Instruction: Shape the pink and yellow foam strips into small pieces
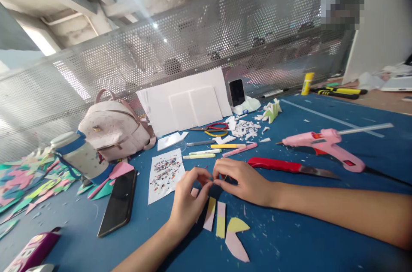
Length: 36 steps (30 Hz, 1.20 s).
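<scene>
My left hand (pixel 188 200) and my right hand (pixel 242 181) meet over the blue table (pixel 289 229), fingertips pinched together around something tiny that I cannot make out. Just below them lie several pink and yellow foam strips (pixel 216 216) and a pink and yellow pointed piece (pixel 235 237). A white sheet with coloured specks (pixel 165 174) lies left of my left hand.
A black phone (pixel 118 202) lies at the left beside a bottle (pixel 80 157) and a pink backpack (pixel 114 128). A red-handled knife (pixel 289 167) and pink glue gun (pixel 325 143) lie right. Pens (pixel 222 148), scissors (pixel 214 128), white foam boards (pixel 186 102) and paper scraps sit behind.
</scene>
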Available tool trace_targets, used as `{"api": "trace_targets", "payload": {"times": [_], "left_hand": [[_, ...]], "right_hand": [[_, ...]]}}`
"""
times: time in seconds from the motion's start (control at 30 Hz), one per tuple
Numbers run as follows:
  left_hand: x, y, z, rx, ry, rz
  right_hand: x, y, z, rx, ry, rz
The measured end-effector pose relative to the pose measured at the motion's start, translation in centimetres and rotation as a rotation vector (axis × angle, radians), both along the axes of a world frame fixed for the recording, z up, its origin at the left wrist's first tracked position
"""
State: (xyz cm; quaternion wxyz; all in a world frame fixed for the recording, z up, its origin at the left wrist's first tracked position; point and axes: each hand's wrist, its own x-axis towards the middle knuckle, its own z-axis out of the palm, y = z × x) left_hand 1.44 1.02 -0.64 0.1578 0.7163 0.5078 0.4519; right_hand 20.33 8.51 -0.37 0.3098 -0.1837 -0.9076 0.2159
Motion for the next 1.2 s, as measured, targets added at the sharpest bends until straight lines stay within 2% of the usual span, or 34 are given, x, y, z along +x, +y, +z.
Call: {"api": "trace_targets", "payload": {"times": [1.2], "left_hand": [[-0.05,0.03,0.01,0.018,0.017,0.004]], "right_hand": [[0.08,-0.11,0.12,0.021,0.006,0.011]]}}
